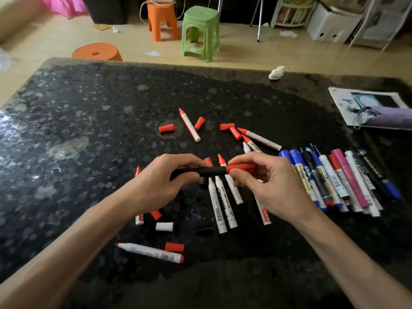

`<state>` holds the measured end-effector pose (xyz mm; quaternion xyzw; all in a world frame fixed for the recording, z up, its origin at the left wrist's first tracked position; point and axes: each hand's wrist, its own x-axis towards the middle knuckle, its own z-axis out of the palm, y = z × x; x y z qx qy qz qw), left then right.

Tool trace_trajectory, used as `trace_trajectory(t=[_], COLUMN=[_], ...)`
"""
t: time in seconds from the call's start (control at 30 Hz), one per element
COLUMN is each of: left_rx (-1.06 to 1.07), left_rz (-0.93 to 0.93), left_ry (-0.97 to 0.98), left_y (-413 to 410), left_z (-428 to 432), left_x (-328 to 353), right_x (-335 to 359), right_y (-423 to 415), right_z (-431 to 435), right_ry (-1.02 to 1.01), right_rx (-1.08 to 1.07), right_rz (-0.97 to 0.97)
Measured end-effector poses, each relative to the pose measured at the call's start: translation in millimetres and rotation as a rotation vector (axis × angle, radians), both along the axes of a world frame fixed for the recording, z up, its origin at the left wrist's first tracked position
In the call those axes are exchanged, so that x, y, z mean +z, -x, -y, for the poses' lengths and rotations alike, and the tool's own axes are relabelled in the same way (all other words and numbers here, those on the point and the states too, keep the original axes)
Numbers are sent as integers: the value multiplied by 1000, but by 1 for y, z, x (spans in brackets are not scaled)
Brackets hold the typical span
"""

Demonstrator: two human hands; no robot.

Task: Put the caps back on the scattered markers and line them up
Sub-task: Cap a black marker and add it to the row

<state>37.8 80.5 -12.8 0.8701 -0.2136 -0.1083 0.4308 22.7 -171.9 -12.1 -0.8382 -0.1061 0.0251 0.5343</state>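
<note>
I hold the black marker [211, 171] level above the middle of the tabletop [89, 112]. My left hand [160, 181] has its fingers curled around the barrel to keep it steady, and my right hand [267, 184] pinches the red cap [242, 167] at the other end, I think to press it fully on. The row of capped markers [334, 179] lies at the right of the frame, just beside my right hand, so the way there is short. Under my hands lie uncapped white markers [219, 204], which could roll if I touch them. Loose red caps [166, 128] wait above centre, and a white cap [164, 226] lies below.
</note>
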Motion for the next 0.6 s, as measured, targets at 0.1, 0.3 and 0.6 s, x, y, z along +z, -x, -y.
trace_trajectory(t=[0.1, 0.3, 0.6], left_rx=[-34, -90, 92], left_rz=[-11, -27, 0], left_ry=[-15, -30, 121], left_y=[3, 4, 2], left_z=[5, 14, 59], left_x=[-3, -7, -9], right_x=[4, 6, -1], right_y=[0, 6, 22], right_z=[4, 19, 46], right_ry=[30, 69, -49], right_rx=[8, 1, -275], right_rz=[-41, -53, -142])
